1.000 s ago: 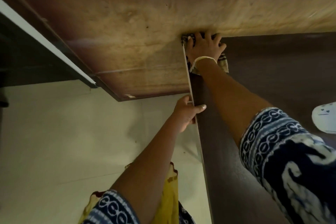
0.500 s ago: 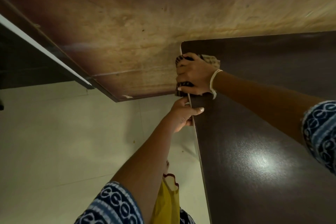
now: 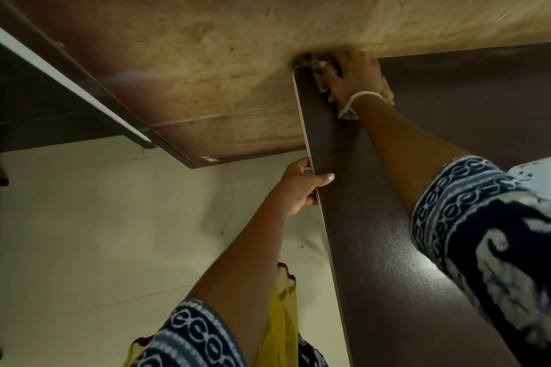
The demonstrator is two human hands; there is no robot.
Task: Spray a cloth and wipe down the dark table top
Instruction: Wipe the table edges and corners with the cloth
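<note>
The dark table top [image 3: 372, 217] fills the right of the view, its left edge running up to a far-left corner. My right hand [image 3: 353, 77] presses a patterned cloth [image 3: 386, 89] onto that far corner, right against the brown wooden panel; motion blur hides the fingers and most of the cloth. Lower down, my left hand [image 3: 301, 185] grips the table's left edge, thumb lying on top and fingers curled underneath.
A large brown wooden panel [image 3: 208, 53] stands behind the table. Pale floor [image 3: 104, 232] lies to the left. A white object [image 3: 533, 171] shows at the right edge of the table. Yellow fabric [image 3: 283, 322] hangs below my left arm.
My right hand has pushed the cloth from the left edge back up into the far corner, arm stretched out again. My left hand has stayed gripping the table edge.
</note>
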